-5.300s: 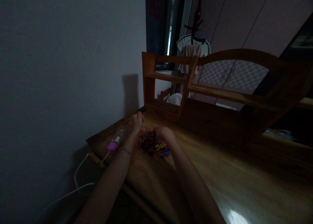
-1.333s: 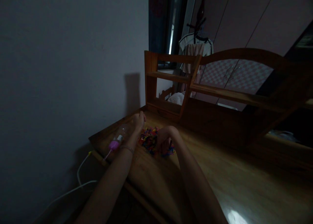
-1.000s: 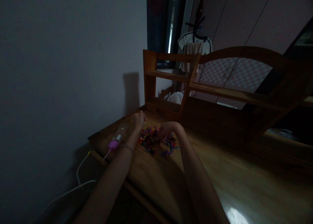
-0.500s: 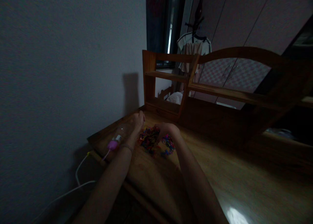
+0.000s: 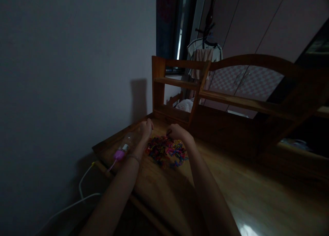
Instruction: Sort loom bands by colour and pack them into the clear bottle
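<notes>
A heap of small many-coloured pieces (image 5: 166,151) lies on the wooden desk (image 5: 231,188) near its far left corner. My left hand (image 5: 146,128) rests closed at the left edge of the heap, fingers curled; what it holds is too dark to name. My right hand (image 5: 176,132) sits at the heap's far edge with its fingers pinched together over the pieces. A thin bracelet circles my left wrist.
A clear bottle with a pink cap (image 5: 122,148) lies on its side left of my left arm. A wooden shelf unit (image 5: 180,88) stands along the desk's back. A white cable (image 5: 82,184) hangs off the desk's left corner beside the wall.
My right hand has moved from the near side of the heap to its far edge, uncovering more of the pieces. My left hand has stayed in place.
</notes>
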`<action>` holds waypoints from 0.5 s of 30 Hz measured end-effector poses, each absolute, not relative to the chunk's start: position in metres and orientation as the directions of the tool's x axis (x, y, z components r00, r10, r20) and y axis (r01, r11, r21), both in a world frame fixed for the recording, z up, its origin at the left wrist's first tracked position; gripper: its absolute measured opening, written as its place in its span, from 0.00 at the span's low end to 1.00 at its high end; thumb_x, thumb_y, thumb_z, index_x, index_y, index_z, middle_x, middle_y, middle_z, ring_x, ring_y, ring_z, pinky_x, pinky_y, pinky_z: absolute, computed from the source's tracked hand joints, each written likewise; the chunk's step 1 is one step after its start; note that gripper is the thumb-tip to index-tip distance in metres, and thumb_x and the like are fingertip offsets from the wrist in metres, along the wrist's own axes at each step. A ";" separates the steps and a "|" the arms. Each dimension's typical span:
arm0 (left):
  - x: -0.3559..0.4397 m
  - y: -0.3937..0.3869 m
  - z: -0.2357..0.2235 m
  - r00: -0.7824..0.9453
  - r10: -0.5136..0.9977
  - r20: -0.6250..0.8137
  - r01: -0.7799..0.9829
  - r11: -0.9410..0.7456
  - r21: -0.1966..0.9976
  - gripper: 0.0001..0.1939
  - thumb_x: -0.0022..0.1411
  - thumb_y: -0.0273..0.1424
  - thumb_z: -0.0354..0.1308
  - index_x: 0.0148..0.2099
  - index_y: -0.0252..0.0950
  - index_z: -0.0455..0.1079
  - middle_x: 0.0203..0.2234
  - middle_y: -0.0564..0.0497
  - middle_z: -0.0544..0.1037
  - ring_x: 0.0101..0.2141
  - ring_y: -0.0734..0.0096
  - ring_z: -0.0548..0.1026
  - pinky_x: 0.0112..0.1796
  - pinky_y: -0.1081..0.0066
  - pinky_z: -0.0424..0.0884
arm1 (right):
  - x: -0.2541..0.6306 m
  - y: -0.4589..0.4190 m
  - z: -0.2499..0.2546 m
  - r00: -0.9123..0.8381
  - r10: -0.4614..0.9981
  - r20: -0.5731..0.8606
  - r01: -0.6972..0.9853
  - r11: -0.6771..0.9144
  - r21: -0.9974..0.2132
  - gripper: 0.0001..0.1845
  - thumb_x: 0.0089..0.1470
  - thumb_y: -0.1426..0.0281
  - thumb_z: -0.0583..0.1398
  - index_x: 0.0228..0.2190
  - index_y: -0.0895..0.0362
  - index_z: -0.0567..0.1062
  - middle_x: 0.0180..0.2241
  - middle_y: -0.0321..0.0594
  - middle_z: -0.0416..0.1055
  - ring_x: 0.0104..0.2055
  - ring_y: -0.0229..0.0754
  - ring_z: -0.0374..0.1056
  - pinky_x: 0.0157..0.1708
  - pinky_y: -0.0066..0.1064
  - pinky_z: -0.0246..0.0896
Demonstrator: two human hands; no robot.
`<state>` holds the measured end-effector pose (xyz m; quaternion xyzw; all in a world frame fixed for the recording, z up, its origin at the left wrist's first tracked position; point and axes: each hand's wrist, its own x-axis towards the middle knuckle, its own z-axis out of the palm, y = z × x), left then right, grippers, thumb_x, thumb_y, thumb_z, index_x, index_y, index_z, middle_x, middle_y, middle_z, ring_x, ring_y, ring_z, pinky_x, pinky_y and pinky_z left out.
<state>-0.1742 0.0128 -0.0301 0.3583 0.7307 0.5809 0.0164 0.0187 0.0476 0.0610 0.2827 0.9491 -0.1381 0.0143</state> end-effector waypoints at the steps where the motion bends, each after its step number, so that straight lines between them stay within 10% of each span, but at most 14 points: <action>1: -0.175 0.013 -0.030 -0.740 0.546 0.393 0.506 0.066 0.860 0.27 0.64 0.39 0.38 0.14 0.39 0.59 0.10 0.52 0.62 0.17 0.71 0.64 0.25 0.71 0.58 | 0.021 0.048 0.064 -0.847 0.526 -0.082 0.527 0.806 -0.271 0.18 0.51 0.78 0.58 0.43 0.59 0.80 0.41 0.46 0.79 0.40 0.41 0.75 0.35 0.23 0.63; 10: -0.176 0.014 -0.031 -0.710 0.579 0.401 0.510 0.029 0.860 0.29 0.65 0.40 0.37 0.14 0.39 0.58 0.11 0.52 0.62 0.18 0.70 0.65 0.27 0.71 0.59 | 0.034 0.033 0.090 -0.848 0.528 0.047 0.488 0.812 -0.319 0.18 0.47 0.81 0.60 0.41 0.58 0.80 0.38 0.41 0.79 0.36 0.38 0.74 0.33 0.22 0.63; 15: -0.172 0.009 -0.027 -0.697 0.604 0.386 0.505 0.033 0.862 0.28 0.66 0.40 0.36 0.15 0.39 0.58 0.12 0.52 0.63 0.18 0.70 0.65 0.25 0.70 0.58 | 0.040 0.007 0.119 -0.738 0.530 0.417 0.419 0.845 -0.333 0.11 0.52 0.77 0.58 0.34 0.55 0.80 0.34 0.38 0.78 0.36 0.39 0.72 0.34 0.25 0.60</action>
